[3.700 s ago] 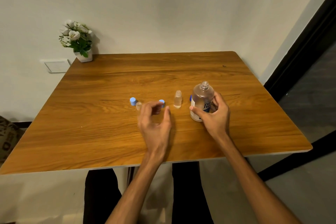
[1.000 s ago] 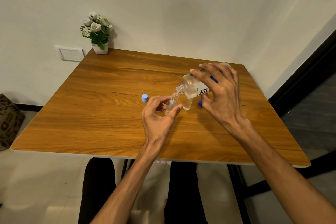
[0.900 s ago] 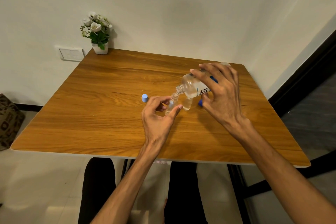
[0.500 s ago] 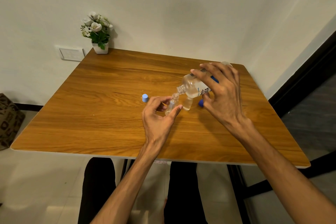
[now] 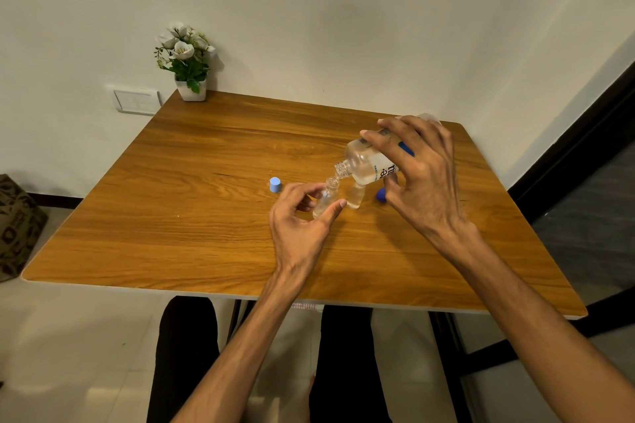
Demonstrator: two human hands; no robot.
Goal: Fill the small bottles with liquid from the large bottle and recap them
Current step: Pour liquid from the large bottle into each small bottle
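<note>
The filling step is judged in hand: the large bottle (image 5: 369, 161), tipped mouth-down, is grasped by the right hand (image 5: 421, 178) over a small bottle (image 5: 324, 197) pinched by the left hand (image 5: 302, 216) mid-surface (image 5: 192, 223), well from edges, with level-watching, then recapping with the blue cap (image 5: 275, 184), called for next.

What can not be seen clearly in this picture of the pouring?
- Dark blue cap, head view: mostly behind the right hand.
- Large bottle label: fingers cover most of the text.
- Liquid level in the small bottle held by the left hand: too small and clear.
- Second small bottle: top hidden under the large bottle.
</note>
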